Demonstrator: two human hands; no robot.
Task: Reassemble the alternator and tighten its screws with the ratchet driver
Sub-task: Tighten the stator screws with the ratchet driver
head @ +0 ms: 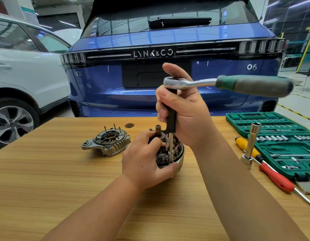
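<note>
Head view: the left hand point(143, 159) grips the alternator body point(169, 152) on the wooden table point(64, 180). The right hand point(182, 108) curls round the ratchet driver point(225, 84)'s black extension, its socket apparently on a screw. The rear housing point(107, 142) lies just left.

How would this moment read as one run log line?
left hand steadies alternator body | right hand grips ratchet driver upright | socket on screw | end cover apart on table
</note>
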